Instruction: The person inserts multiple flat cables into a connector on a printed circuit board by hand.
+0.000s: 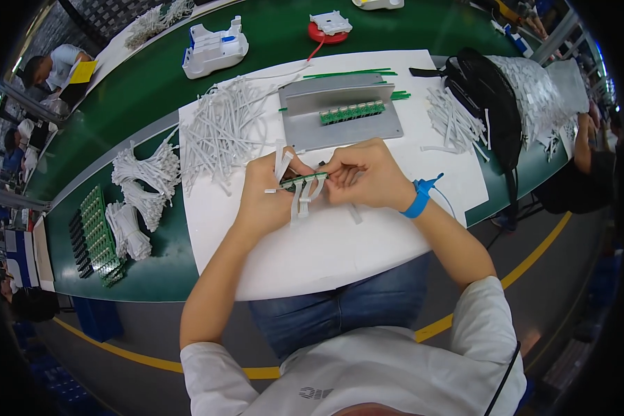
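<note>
Over the white sheet my left hand (265,193) is closed on the left part of a narrow green circuit board strip (299,180). Several white flat cables (304,202) hang from the strip, and one sticks up beside my left thumb. My right hand (369,173), with a blue wrist strap (419,198), pinches at the strip's right end. Its fingertips hide what lies between them. Just beyond my hands, a grey metal fixture (301,135) carries another green board strip (352,112) with a row of connectors.
Loose white cables (222,128) lie left of the fixture, with a smaller pile (454,119) at right. Cable bundles (145,173) and green boards (102,232) sit farther left. A black bag (485,97) lies right. White plastic housings (215,47) stand at the back.
</note>
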